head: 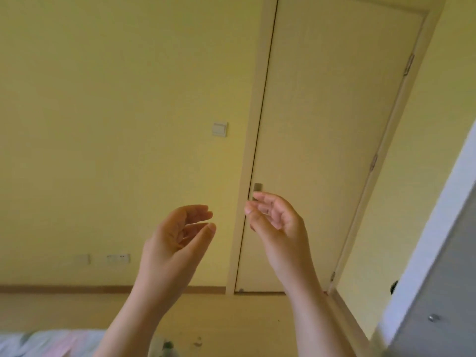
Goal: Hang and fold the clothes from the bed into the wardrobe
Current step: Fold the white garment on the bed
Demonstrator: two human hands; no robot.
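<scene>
Left hand, right hand raised, loosely curled, empty

Switch left of door — wardrobe right.

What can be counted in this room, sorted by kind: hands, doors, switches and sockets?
Hands: 2, the left hand and the right hand, both holding nothing
Doors: 1, the door
Light switches: 1, the light switch
Socket plates: 2, side by side
Total: 6
</scene>
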